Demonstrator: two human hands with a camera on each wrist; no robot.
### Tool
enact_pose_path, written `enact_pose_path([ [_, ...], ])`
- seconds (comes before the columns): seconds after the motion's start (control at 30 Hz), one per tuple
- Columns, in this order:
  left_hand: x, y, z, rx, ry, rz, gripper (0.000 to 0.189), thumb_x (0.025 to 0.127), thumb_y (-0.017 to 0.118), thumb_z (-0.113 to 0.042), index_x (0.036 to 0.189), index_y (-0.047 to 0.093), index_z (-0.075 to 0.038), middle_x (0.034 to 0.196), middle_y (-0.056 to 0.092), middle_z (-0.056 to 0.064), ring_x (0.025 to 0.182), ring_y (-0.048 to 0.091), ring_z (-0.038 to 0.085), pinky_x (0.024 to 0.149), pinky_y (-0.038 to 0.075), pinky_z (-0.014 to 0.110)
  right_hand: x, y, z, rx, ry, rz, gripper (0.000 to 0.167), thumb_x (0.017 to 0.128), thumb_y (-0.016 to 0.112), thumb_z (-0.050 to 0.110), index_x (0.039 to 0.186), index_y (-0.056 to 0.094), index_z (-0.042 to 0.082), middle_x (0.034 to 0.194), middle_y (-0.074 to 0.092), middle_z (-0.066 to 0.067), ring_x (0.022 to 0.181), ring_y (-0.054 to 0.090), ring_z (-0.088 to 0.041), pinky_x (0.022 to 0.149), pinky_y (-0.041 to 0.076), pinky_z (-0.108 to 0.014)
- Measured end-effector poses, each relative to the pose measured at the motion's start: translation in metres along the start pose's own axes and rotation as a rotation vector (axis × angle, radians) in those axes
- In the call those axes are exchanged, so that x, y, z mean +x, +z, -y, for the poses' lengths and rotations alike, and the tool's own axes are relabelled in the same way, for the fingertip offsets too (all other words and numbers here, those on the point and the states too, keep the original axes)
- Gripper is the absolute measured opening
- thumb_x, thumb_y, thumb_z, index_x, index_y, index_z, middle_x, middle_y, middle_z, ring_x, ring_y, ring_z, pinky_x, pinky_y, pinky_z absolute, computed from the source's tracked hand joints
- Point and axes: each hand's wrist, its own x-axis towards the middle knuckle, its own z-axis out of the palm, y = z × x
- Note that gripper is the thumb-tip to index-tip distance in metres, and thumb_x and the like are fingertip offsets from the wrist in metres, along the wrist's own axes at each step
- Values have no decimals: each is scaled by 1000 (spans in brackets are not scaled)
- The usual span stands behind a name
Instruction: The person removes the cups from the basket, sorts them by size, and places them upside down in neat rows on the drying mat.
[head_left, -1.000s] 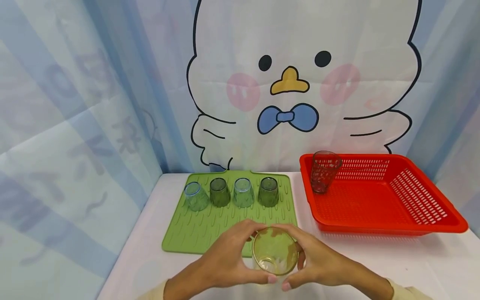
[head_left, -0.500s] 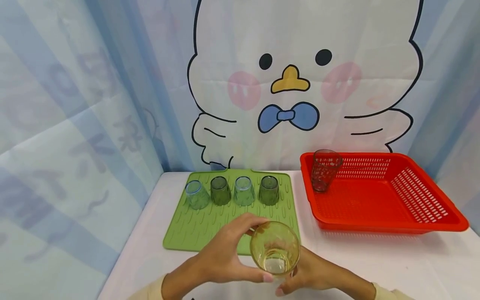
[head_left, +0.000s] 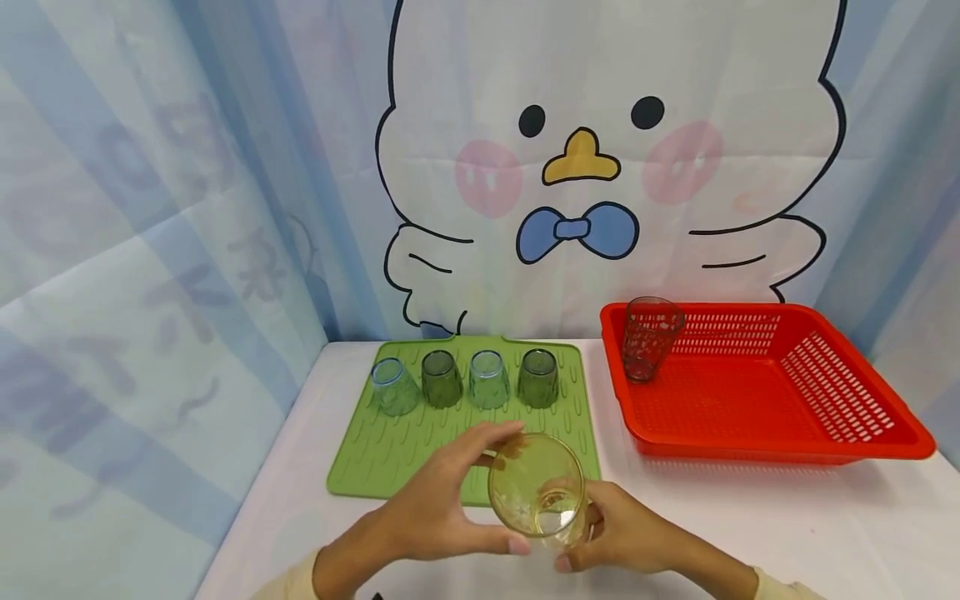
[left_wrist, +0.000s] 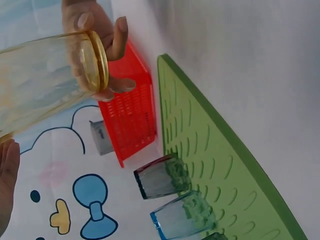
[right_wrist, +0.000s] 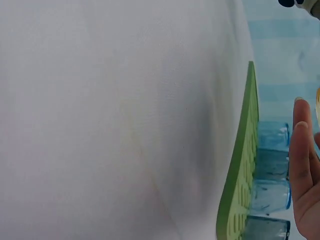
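A yellow-tinted glass (head_left: 534, 479) is held between my two hands above the front edge of the green drying mat (head_left: 420, 467). Its wide mouth tilts toward the head camera. My left hand (head_left: 427, 512) grips it near the rim, thumb in front and fingers behind. Lower down, my right hand (head_left: 626, 529) holds the base end from the right side. In the left wrist view the glass (left_wrist: 45, 75) lies almost sideways, the right hand's fingers around its thick base. Only a sliver of the glass shows in the right wrist view, beside a hand (right_wrist: 307, 185).
Several small tinted glasses, among them a dark one (head_left: 537, 379) and a bluish one (head_left: 394, 387), stand in a row on the mat's back part. To the right is a red basket (head_left: 750, 454) with a tall dark glass (head_left: 651, 337) leaning in its left corner.
The yellow glass has moved slightly up and left, and its mouth has tilted. My right hand has shifted from beside the rim down to the base, while the left hand stays at the rim.
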Motion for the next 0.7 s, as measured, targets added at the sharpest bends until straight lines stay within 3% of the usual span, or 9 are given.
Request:
enact_pose_path([
  [0.13,-4,-6,-1,-23,-53,14,99,77,88,-31,157,29,-23,145,51,1,126,56,18,100,52,34,-5,-7,2,34,0,-35,70,83,81,7,142,45,-6,101,72,-2,77,70,-9,66,61,-30],
  [0.4,-11,-12,8,-19,-122,16,99,80,85,-40,158,25,-27,145,49,-3,126,56,16,101,51,38,-16,-23,12,-84,-33,-175,65,81,81,7,138,52,-1,93,69,-1,68,68,-9,58,59,-33],
  [0.7,-18,-11,20,-14,-212,10,100,77,87,-43,157,28,-28,142,50,-6,123,56,14,101,52,34,-19,-31,26,-116,-82,-242,63,83,79,4,139,50,0,101,67,-7,70,70,-14,61,60,-34],
])
